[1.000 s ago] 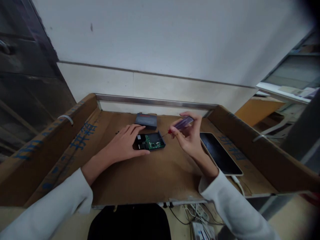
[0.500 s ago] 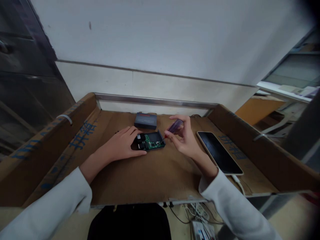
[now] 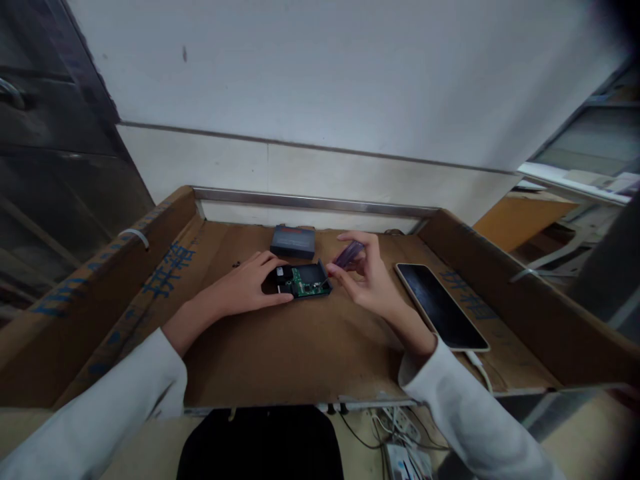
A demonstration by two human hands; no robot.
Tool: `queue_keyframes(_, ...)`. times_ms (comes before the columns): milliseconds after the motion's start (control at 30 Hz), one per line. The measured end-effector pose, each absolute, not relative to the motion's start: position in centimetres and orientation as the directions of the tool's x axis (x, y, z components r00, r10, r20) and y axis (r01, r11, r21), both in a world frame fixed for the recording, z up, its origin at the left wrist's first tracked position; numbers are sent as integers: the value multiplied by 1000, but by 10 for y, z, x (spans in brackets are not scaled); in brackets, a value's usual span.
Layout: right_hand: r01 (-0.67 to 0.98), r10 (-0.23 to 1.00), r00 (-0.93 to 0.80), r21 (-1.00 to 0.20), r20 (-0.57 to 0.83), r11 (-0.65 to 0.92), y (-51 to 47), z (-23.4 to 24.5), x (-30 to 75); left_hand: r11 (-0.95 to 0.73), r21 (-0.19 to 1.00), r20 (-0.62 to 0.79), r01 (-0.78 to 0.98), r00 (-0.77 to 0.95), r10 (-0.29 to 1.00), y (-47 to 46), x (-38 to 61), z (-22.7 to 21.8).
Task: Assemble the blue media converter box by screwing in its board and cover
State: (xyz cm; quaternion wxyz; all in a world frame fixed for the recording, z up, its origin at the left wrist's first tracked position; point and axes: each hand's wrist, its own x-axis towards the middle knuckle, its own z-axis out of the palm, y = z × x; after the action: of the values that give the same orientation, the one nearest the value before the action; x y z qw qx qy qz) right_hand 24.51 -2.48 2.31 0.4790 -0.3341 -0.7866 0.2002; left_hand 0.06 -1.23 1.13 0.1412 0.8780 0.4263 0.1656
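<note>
A small dark casing [image 3: 323, 291] lies on the cardboard with a green circuit board [image 3: 306, 285] inside it, black connector blocks at its left end. My left hand [image 3: 250, 283] grips the casing's left end between thumb and fingers. In my right hand [image 3: 367, 273] is a screwdriver [image 3: 349, 255] with a purple, see-through handle, tilted so its thin shaft points down left to the board's right part. Whether the tip sits on a screw is too small to tell. Just behind the casing rests a dark grey box-shaped cover [image 3: 293, 241].
A phone [image 3: 443, 305] with a white cable [image 3: 477, 368] plugged in lies to the right. Cardboard walls [image 3: 520, 300] rise at both sides. Tiny dark pieces [image 3: 237, 265] lie beyond my left hand. Power strips and cables [image 3: 405, 427] are below the front edge.
Both hands keep nearly the same pose, with the screwdriver still at the board. The whole view has shifted slightly, and the tiny pieces beyond my left hand show more clearly.
</note>
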Motion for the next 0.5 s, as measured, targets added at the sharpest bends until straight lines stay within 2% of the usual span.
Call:
queue_keyframes(367, 345, 718, -317, -630, 619, 696, -24, 21, 246, -584, 460, 192, 669, 566, 801, -13, 2, 11)
queue_keyframes(500, 328, 739, -286, -662, 610, 674, -22, 20, 246, -569, 479, 184, 668, 557, 809, -14, 2, 10)
